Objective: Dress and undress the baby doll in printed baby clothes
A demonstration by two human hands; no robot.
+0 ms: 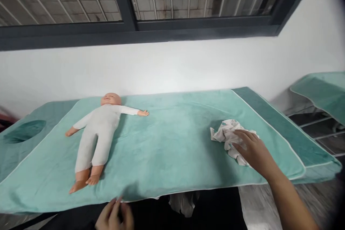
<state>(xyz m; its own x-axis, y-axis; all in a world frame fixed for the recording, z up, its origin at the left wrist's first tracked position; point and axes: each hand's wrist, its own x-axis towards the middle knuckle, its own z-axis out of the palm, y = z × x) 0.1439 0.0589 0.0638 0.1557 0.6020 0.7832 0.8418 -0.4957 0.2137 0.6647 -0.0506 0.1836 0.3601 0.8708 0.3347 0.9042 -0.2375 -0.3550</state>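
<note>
My right hand (253,150) lies over a crumpled white cloth (229,131) with a small coloured print, on the right part of the green bed cover. Its fingers are stretched out and touch the fabric, the thumb apart from them. Down at the near edge of the bed is my left hand (115,215), slightly blurred, with loosely bent fingers and nothing visible in them. A baby doll (99,125) in white body covering lies on its back at the left, head toward the wall, arms spread and feet toward me.
The green cover (172,143) spreads over a padded bed with a face hole (25,132) at its left end. Behind it stand a white wall (161,68) and a dark-framed window (172,25). Another green-covered surface (323,91) is at the right, above metal bars.
</note>
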